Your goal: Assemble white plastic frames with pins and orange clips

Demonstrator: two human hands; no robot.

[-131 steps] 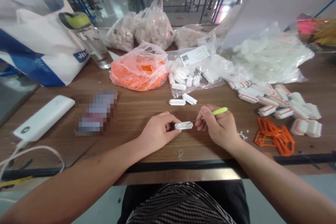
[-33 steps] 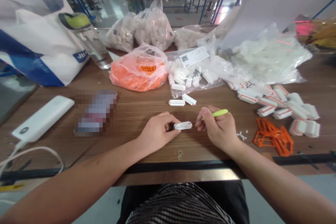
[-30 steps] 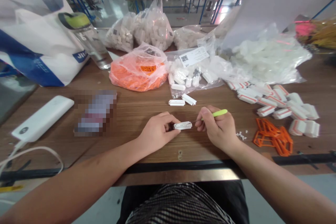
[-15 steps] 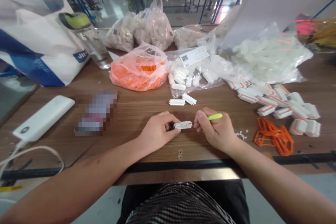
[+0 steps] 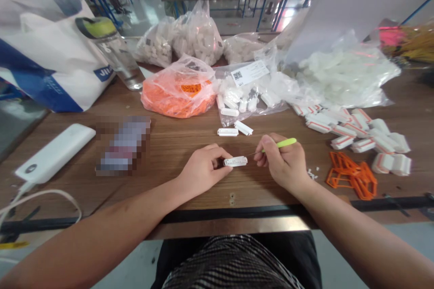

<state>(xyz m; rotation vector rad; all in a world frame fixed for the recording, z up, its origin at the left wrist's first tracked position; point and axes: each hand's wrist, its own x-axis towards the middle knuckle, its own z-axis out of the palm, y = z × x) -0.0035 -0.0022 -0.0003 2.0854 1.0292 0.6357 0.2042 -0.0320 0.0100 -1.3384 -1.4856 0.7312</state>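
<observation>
Between the thumb and fingers of my left hand (image 5: 206, 166) is a small white plastic connector housing (image 5: 236, 161), lying lengthwise with a row of tiny marks or holes facing up. My right hand (image 5: 283, 161) is closed around a pick with a yellow-green handle (image 5: 286, 142). Its thin metal tip points left and sits just off the housing's right end. Two more white housings (image 5: 228, 132) lie on the table beyond my hands. To the right of my right wrist are several tiny white pieces (image 5: 312, 174) and a pile of orange plastic frames (image 5: 353, 176).
White housings with orange strips (image 5: 362, 131) lie heaped at right, before a large plastic bag (image 5: 349, 72). A bag of orange parts (image 5: 178, 92) and a bag of white housings (image 5: 249, 88) stand ahead. At left are a power bank (image 5: 56, 151), a phone (image 5: 125, 144) and a bottle (image 5: 118, 54).
My right hand has drawn back to the right with the pick, so the tip is now apart from the housing. My left hand keeps the housing in place.
</observation>
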